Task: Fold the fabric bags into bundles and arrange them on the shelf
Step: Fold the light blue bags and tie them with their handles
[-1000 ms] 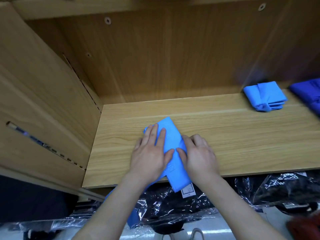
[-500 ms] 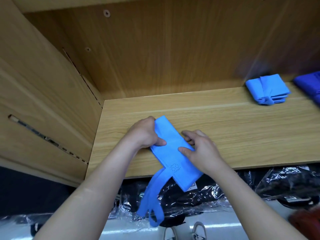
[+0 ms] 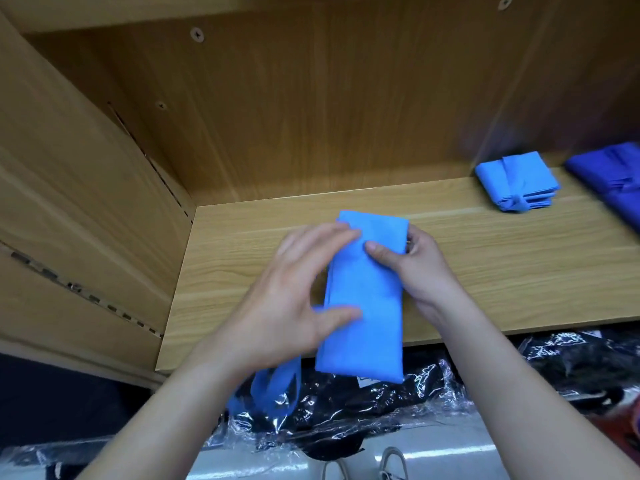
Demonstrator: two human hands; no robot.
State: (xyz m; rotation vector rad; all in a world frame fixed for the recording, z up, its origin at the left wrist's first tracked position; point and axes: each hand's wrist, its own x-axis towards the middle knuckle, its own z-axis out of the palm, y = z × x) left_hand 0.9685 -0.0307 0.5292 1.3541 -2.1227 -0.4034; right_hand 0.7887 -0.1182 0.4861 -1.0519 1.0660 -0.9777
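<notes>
Item: light blue fabric bag (image 3: 367,296), folded into a long narrow strip, lying lengthwise on the wooden shelf (image 3: 502,271), left of centre, its near end overhanging the shelf's front edge. Bag handles (image 3: 273,389): loose loops hanging below the front edge, at the strip's near-left corner. Left grip (image 3: 291,289): released, arched over the strip's left side, fingers fairly straight with tips on the far part of the fabric, thumb pressing further toward the near end. Right grip (image 3: 419,268): grasping the strip's right edge near its far end, thumb on top, fingers curled round the edge. Finished bundle (image 3: 516,183): same light blue, folded square and wrapped by a band of its own fabric, at the far right of the shelf, well apart from the strip. Dark blue fabric (image 3: 616,171): just right of that bundle, cut off by the frame. Below the shelf: black goods in crinkled clear plastic (image 3: 346,410). Left: wooden side panel (image 3: 86,202).
</notes>
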